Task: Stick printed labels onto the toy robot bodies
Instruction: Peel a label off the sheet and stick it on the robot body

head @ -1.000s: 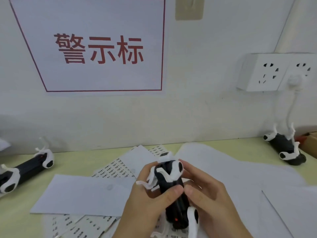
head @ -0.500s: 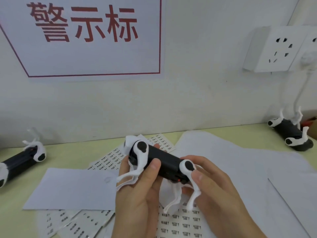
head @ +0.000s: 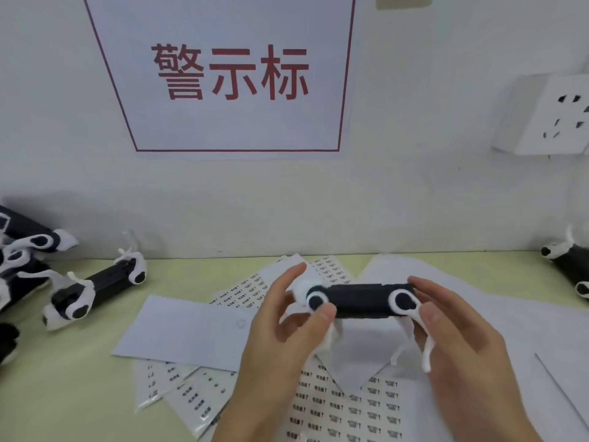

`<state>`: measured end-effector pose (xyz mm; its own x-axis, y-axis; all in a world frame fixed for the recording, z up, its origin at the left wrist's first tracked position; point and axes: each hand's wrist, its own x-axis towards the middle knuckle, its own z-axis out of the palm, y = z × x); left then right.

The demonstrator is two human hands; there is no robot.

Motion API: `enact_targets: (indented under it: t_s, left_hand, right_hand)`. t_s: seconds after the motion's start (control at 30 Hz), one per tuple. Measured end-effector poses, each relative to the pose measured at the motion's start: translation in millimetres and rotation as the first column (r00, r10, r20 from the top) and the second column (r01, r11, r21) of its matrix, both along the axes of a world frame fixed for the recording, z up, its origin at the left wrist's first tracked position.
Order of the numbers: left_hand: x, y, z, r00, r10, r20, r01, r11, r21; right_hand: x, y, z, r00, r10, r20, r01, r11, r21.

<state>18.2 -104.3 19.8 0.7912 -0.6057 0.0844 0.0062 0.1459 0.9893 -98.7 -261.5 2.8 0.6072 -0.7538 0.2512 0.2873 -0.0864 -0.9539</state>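
Note:
A black toy robot body (head: 361,300) with white legs lies level above the table, held at both ends. My left hand (head: 280,339) grips its left end between thumb and fingers. My right hand (head: 459,339) grips the right end, with white legs hanging down past the fingers. Sheets of small printed labels (head: 353,406) lie on the table under my hands, and more label sheets (head: 178,390) lie to the left.
Another robot body (head: 95,287) lies on the yellow-green table (head: 63,393) at the left, with several more piled at the far left edge (head: 19,250). One more robot (head: 570,266) sits at the far right. Blank white paper sheets (head: 188,333) cover the middle. A wall socket (head: 548,116) is on the wall.
The robot body was turned from pointing away from me to lying level, left to right. The view shifted left, bringing the pile at the far left into sight.

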Motion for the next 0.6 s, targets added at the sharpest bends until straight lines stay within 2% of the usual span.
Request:
enact_targets:
  t_s: [0.1, 0.2, 0.3, 0.47, 0.6]
  left_hand:
    - [2, 3, -3, 0.993, 0.026, 0.113, -0.033, 0.998, 0.061]
    - [7, 5, -3, 0.977, 0.097, 0.190, -0.097, 0.995, -0.007]
    - [10, 7, -3, 0.966, 0.135, 0.222, -0.126, 0.991, -0.052]
    - [13, 6, -8, 0.936, 0.151, 0.317, -0.173, 0.984, 0.043]
    - [9, 4, -8, 0.852, 0.205, 0.482, -0.269, 0.961, 0.066]
  right_hand:
    - [2, 6, 0, 0.995, 0.086, 0.042, -0.086, 0.996, -0.003]
    - [2, 11, 0, 0.995, 0.090, 0.031, -0.087, 0.992, -0.094]
    - [2, 13, -1, 0.998, 0.017, -0.063, -0.028, 0.986, -0.164]
    - [1, 9, -2, 0.971, -0.206, -0.125, 0.169, 0.952, -0.253]
    - [1, 6, -3, 0.935, -0.325, -0.142, 0.285, 0.927, -0.244]
